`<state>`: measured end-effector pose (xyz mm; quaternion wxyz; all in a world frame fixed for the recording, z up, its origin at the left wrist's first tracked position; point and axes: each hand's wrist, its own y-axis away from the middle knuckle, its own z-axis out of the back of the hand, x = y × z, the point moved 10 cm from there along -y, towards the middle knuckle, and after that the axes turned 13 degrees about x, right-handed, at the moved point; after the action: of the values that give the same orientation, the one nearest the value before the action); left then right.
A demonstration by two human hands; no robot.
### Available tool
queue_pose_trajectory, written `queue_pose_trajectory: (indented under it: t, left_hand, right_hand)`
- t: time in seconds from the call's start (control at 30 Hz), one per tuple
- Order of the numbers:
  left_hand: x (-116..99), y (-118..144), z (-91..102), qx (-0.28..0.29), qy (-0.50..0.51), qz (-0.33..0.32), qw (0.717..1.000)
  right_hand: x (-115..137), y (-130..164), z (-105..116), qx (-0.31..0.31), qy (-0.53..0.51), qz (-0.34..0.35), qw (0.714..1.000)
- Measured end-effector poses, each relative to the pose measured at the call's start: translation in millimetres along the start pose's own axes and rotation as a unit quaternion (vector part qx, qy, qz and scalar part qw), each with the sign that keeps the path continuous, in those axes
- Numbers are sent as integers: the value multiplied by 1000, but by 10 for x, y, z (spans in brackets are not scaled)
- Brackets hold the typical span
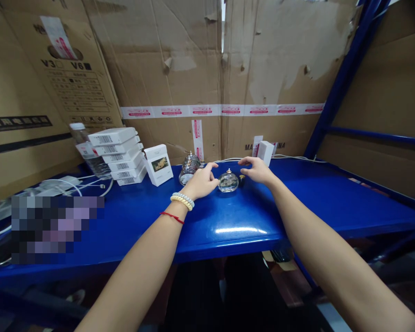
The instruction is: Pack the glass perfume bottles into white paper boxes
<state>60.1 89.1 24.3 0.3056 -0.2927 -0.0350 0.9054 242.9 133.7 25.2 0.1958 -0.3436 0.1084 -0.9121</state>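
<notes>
A small round glass bottle (228,181) with a gold neck stands on the blue metal shelf (228,221). My left hand (202,181) rests just left of it, fingers spread, holding nothing. My right hand (257,169) hovers just right of the bottle, fingers apart. A small dark and gold cap (242,180) sits between the bottle and my right hand. A second glass bottle (189,168) stands behind my left hand. My left wrist wears a beaded bracelet and a red string.
A stack of white boxes (119,154) and a single white box (158,164) stand at the left, with a plastic water bottle (86,150) behind. Another small white box (265,152) leans at the cardboard wall (207,69). White cables (72,184) lie left. A blue upright (346,69) rises at right.
</notes>
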Motion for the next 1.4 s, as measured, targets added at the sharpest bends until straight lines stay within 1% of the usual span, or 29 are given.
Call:
queue_pose_trajectory:
  t: [0.07,0.17,0.23,0.33,0.53,0.63,0.7,0.8,0.9,0.93,1.0,1.03,1.07,1.1,1.13,1.2,1.27,1.3,1.33,1.4]
  left_hand:
    - [2,-6,-52,21,-22,2,1000]
    - [-16,-3,-125,51,-40,0,998]
    - [-32,-2,-156,65,-45,-8,997]
    - [-28,-12,-181,72,-50,-16,996]
    - [-49,-37,-209,70,-78,-41,994]
    - [-57,-40,-216,68,-90,-43,993]
    - [-62,-43,-216,65,-97,-47,992]
    - [-46,-48,-212,63,-105,-43,991]
    - [-18,-49,-210,66,-99,-31,992]
    - [-13,-48,-211,68,-96,-29,993]
    - [-9,-47,-213,70,-92,-27,993]
    - [-7,-46,-212,70,-91,-26,993]
    - [-7,-46,-208,69,-91,-25,993]
    - [-7,-46,-205,67,-93,-26,993]
    - [-10,-46,-201,64,-95,-28,993]
    - [-24,-45,-200,62,-99,-35,993]
    - [-41,-45,-206,62,-101,-44,992]
    - [-49,-44,-210,62,-102,-48,992]
    - [-54,-43,-210,60,-103,-51,992]
    - [-58,-42,-210,57,-105,-53,991]
  right_hand:
    - [50,2,-72,50,-29,10,998]
    - [220,31,-238,142,-39,54,988]
    - [307,52,-292,164,-20,79,983]
    - [327,52,-306,153,20,85,984]
    - [297,45,-364,132,76,58,987]
    - [324,53,-385,132,88,49,986]
    - [335,57,-382,144,84,50,985]
    - [275,54,-281,140,54,33,988]
    - [106,56,-166,118,64,-30,990]
    - [52,60,-177,127,83,-50,987]
    - [-26,67,-261,165,123,-73,976]
    - [-40,65,-299,178,136,-73,972]
    - [-32,56,-312,176,139,-64,972]
    - [-4,42,-285,155,125,-49,979]
    - [40,28,-216,115,95,-28,988]
    - [143,38,-3,6,-5,22,1000]
    - [245,104,192,-91,-108,75,987]
    - [304,140,246,-120,-143,98,978]
    - [371,171,273,-136,-165,116,970]
    - [508,227,276,-149,-175,140,963]
